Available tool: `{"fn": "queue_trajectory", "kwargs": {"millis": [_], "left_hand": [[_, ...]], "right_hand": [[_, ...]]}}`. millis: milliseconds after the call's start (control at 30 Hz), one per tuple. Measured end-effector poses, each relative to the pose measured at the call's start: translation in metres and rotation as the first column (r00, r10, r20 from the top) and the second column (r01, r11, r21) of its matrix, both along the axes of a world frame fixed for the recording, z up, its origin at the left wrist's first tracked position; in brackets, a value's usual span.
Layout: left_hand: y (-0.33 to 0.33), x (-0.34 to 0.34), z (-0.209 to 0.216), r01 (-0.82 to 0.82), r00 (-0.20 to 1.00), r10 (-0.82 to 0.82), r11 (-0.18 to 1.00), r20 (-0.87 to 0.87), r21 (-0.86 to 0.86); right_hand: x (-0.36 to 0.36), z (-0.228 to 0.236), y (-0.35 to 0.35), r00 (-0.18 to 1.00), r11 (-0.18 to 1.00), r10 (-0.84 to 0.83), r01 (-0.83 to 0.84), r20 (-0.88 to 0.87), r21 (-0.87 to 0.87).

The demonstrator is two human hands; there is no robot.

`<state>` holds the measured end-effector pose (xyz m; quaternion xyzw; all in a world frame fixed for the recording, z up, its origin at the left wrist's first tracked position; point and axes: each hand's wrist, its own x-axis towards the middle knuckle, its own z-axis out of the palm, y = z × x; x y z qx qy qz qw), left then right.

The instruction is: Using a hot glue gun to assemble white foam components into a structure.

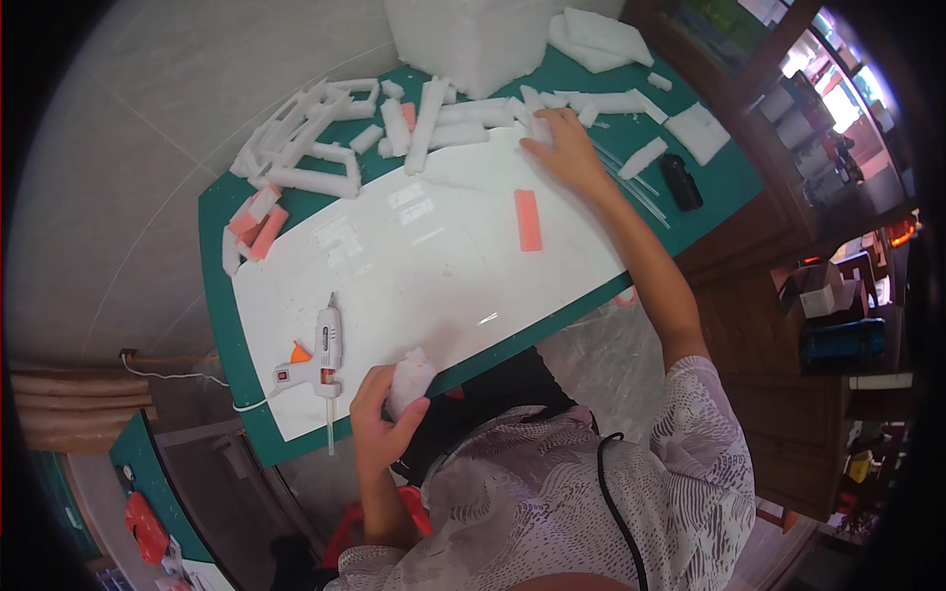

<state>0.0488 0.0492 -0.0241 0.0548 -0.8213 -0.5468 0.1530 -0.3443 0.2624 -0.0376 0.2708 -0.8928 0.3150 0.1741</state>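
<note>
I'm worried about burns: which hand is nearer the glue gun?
Left. The left hand is beside the glue gun, to its right; the right hand is far across the white board.

This looks like a home room turned into a small craft workspace: a glue gun (pixel 328 345) and white foam pieces (pixel 426 128) lie on a green-topped table (pixel 727 185). Wooden cabinets (pixel 759 394) suggest a household, though the rim is blurred.

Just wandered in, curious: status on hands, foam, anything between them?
Left hand holding foam chunk. Right hand at foam strip. Pink strip lies between, on white board. Glue gun left of chunk.
</note>
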Motion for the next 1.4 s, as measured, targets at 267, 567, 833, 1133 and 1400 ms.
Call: {"fn": "queue_trajectory", "kwargs": {"millis": [267,567,833,1133,1400], "left_hand": [[-0.001,-0.001,0.01,-0.039,0.997,0.044,0.995,0.058,-0.095],[-0.026,-0.04,0.064,-0.023,0.998,-0.009,0.894,-0.067,-0.447],[-0.037,-0.226,0.089,-0.015,0.911,-0.316,0.615,-0.264,-0.788],[0.034,-0.395,0.058,0.171,0.858,-0.445,0.718,-0.256,-0.675],[-0.075,-0.34,0.019,0.008,0.995,-0.086,0.541,-0.046,-0.841]], "right_hand": [[-0.016,0.028,0.031,0.996,0.908,-0.074,0.085,0.042,-0.411],[-0.05,-0.018,0.069,0.91,0.286,0.195,0.305,0.367,-0.908],[-0.045,-0.016,0.057,0.934,0.399,0.132,0.256,0.331,-0.881],[-0.033,-0.034,0.054,0.985,0.664,-0.096,0.17,0.142,-0.728],[-0.031,-0.024,0.057,0.998,0.783,-0.05,0.055,0.025,-0.62]]}}
